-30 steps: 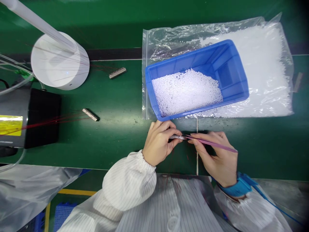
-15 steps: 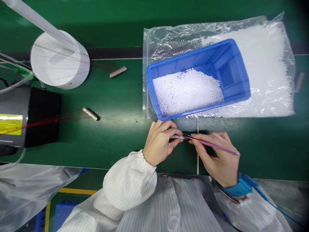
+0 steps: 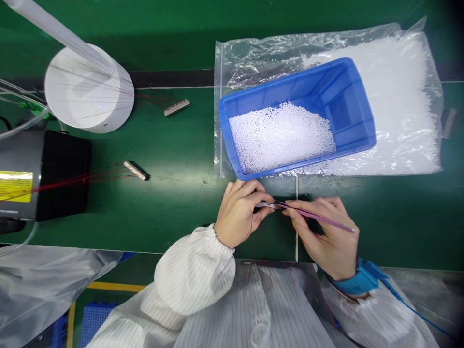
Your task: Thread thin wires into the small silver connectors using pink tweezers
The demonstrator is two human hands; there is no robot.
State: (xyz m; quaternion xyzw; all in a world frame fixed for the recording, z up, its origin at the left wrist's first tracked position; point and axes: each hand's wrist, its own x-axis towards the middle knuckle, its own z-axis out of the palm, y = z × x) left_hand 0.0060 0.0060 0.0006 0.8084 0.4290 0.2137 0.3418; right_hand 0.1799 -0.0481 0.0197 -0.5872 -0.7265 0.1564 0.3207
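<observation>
My L hand (image 3: pixel 237 215) pinches small grey strip (image 3: pixel 267 205), near blue bin (image 3: pixel 290 169); R hand (image 3: pixel 328 237) grips pink tweezers (image 3: pixel 315 217), tip at strip; no shift vs 1 s ago.

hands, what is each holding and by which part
The left hand pinches a grey strip at its left end; the right hand holds a thin pink tool near its tip.

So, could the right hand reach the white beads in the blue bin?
Probably yes: the white beads lie in the open blue bin just beyond the right hand, nothing between, though it holds a pink tool.
</observation>
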